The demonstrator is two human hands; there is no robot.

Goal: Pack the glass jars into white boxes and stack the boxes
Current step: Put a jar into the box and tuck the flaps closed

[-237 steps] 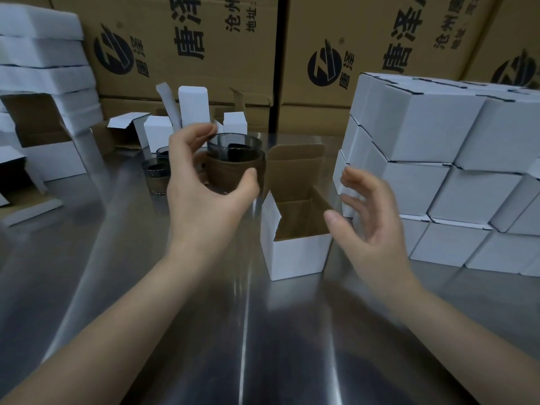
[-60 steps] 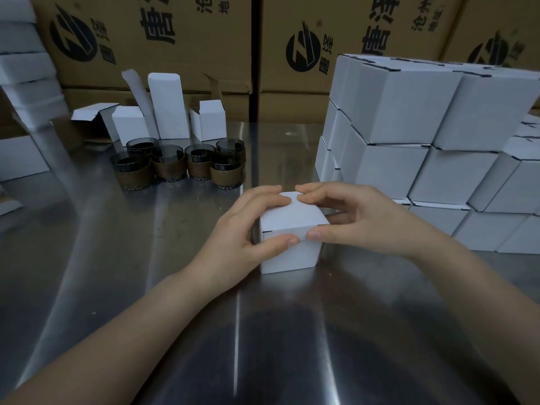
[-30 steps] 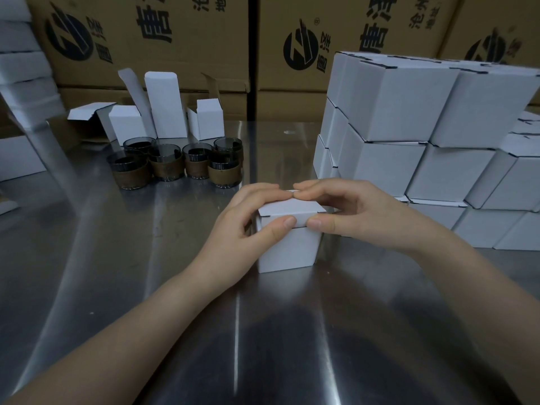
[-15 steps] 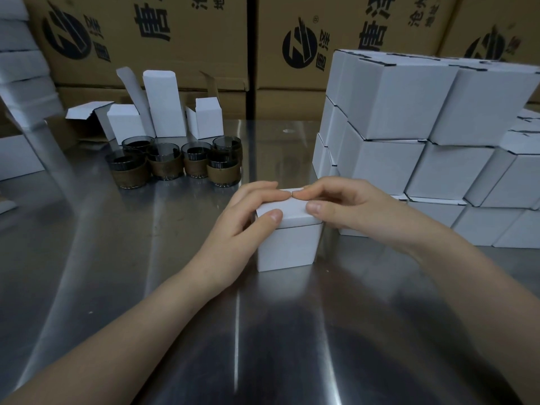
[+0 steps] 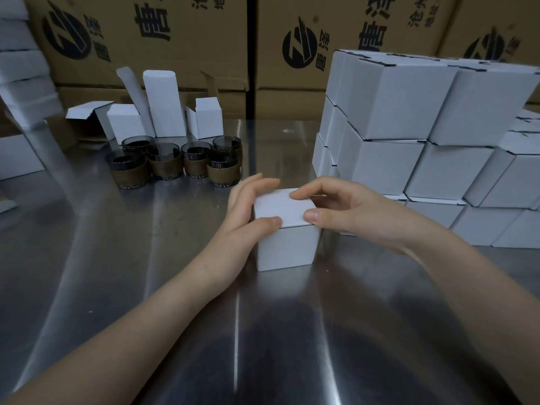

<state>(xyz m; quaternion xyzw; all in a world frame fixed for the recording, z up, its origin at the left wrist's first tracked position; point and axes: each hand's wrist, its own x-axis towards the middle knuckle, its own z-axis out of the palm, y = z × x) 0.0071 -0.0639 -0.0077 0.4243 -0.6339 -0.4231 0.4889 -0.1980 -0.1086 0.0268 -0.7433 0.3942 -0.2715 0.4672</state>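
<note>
A closed white box (image 5: 285,229) is held on the steel table (image 5: 131,287), its contents hidden by the shut lid. It is gripped by the left hand (image 5: 248,211) at its left side, thumb on the lid. It is pinched by the right hand (image 5: 336,211) at the lid's right edge. Unpacked glass jars (image 5: 175,165) are clustered behind, before open white boxes (image 5: 163,106). Closed boxes are stacked (image 5: 409,127) at right.

Left grip (image 5: 245,213), right grip (image 5: 344,213) close together, each in a pinch

packing warehouse, printed shipping cartons (image 5: 152,39), stacked white boxes (image 5: 409,127), steel table (image 5: 117,273)
</note>
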